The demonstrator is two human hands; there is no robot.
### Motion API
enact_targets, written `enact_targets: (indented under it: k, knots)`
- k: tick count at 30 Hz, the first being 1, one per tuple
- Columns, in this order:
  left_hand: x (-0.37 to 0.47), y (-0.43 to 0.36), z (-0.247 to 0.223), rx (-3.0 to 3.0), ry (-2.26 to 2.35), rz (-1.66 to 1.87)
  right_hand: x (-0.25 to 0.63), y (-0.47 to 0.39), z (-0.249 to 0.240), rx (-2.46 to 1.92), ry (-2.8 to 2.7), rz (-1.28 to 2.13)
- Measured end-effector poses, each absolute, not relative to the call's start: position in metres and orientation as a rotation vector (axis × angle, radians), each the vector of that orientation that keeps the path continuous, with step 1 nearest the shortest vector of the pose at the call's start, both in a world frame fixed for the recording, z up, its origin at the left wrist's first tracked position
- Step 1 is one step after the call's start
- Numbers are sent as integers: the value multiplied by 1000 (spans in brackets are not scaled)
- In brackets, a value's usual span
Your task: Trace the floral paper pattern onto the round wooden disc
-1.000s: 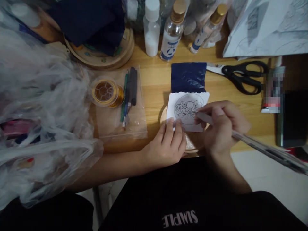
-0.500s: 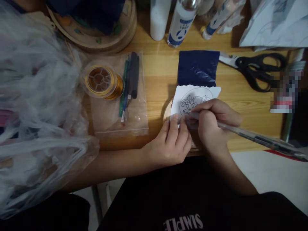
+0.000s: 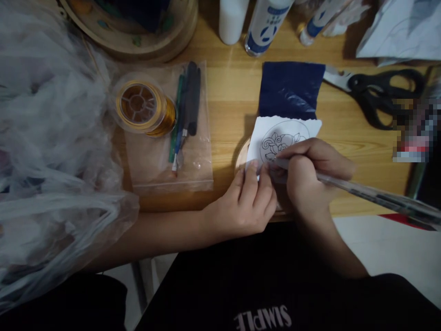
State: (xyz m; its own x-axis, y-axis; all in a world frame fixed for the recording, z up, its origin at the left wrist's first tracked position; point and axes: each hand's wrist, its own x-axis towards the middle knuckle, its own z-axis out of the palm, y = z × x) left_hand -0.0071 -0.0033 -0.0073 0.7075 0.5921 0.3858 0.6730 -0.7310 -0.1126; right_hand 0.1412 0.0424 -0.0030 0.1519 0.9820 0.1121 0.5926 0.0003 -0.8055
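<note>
A white paper (image 3: 254, 145) with a line drawing of flowers inside a circle lies over a round wooden piece (image 3: 242, 156). Fingertips of my left hand (image 3: 246, 197) press on the paper's lower left edge, fingers slightly apart and nothing gripped. My right hand (image 3: 310, 179) is closed around a clear pen (image 3: 372, 195), whose tip rests at the lower part of the drawing. Behind the paper lies a dark blue sheet (image 3: 291, 89), its near edge covered by the paper.
Black-handled scissors (image 3: 368, 92) lie at the right. Bottles (image 3: 267, 27) stand at the back. On the left are a gold wire spool (image 3: 146, 108), tools (image 3: 193, 99) on a clear bag (image 3: 151, 165), a wooden hoop (image 3: 172, 46) and a large plastic bag (image 3: 58, 115).
The camera view has shifted slightly, so items at the back sit higher in the picture. Both hands keep their places on the paper and pen, with little visible movement.
</note>
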Motion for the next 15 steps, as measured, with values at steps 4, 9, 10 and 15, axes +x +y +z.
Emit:
enact_targets:
  k: [4, 9, 10, 15]
  knots:
    - [-7, -2, -7, -2658, -1002, -484, 142, 42, -3, -1685, -1490, 680]
    - [-8, -2, -6, -2660, -999, -470, 134, 41, -1, -1723, -1454, 633]
    - [-8, -2, -5, -2666, -1001, -461, 132, 41, 0, -1742, -1440, 631]
    - [-8, -2, -4, -2663, -1003, -446, 134, 41, -1, -1738, -1474, 606]
